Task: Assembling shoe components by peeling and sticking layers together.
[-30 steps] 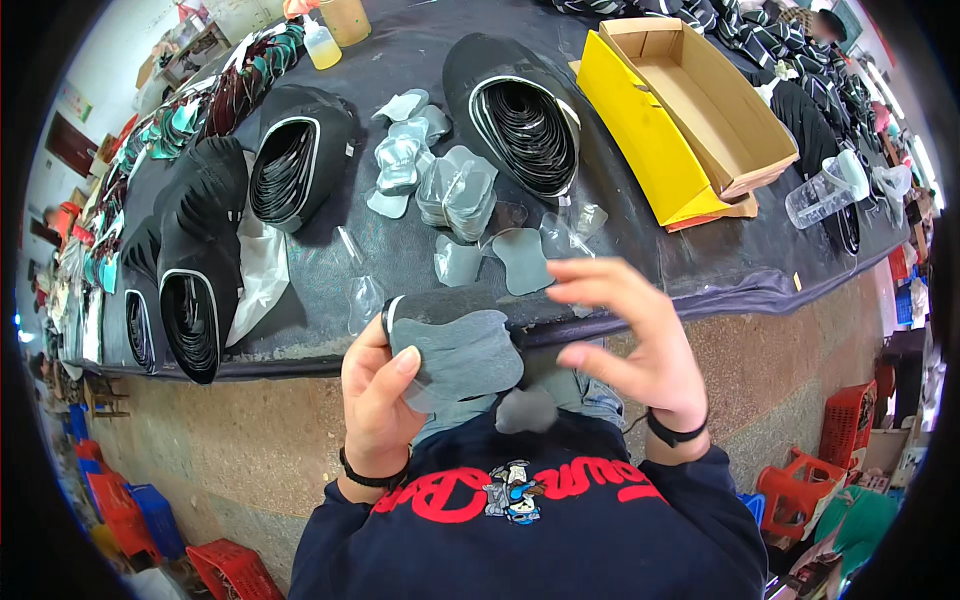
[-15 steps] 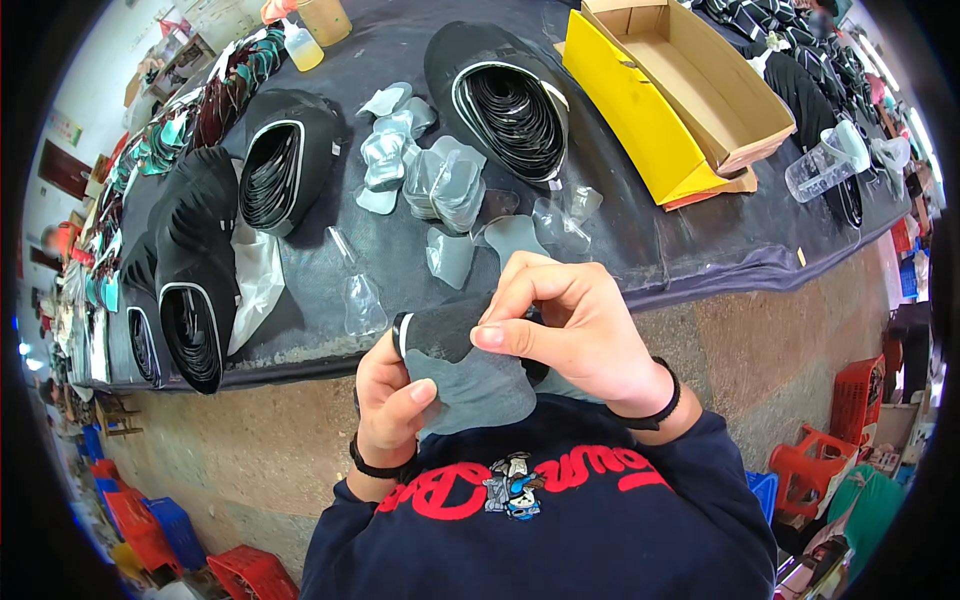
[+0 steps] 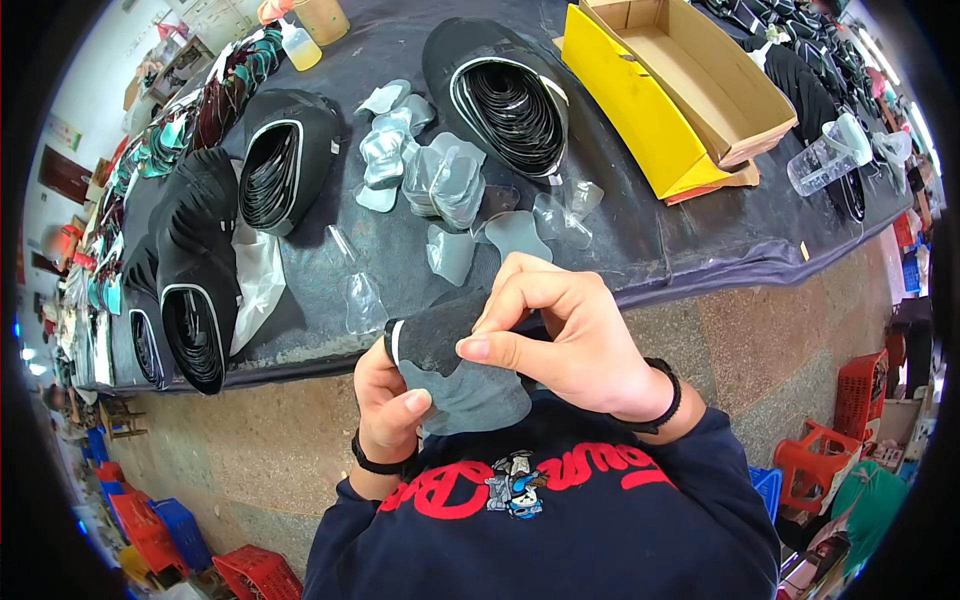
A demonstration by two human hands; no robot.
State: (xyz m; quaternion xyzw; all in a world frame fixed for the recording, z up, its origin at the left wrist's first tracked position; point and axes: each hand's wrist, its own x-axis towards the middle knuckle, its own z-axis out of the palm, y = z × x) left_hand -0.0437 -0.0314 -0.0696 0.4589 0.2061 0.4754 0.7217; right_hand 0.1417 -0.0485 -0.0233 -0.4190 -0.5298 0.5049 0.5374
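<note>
Above my lap, just off the table's near edge, I hold a black shoe upper with a grey lower part and a white stripe at its left end. My left hand grips that left end, thumb on the grey side and fingers behind. Thumb and forefinger of my right hand are pinched together over the black part; whatever lies between the tips is too small to see. Beyond my hands lie a stack of clear and grey plastic inserts and a loose grey insert.
A dark covered table carries rolled stacks of black uppers, a yellow cardboard box, a clear plastic cup and a bottle of yellow liquid. Red crates stand on the floor at right.
My right hand's pinched fingertips have moved slightly left and down across the upper. The left hand keeps its grip, and the upper has shifted a little left.
</note>
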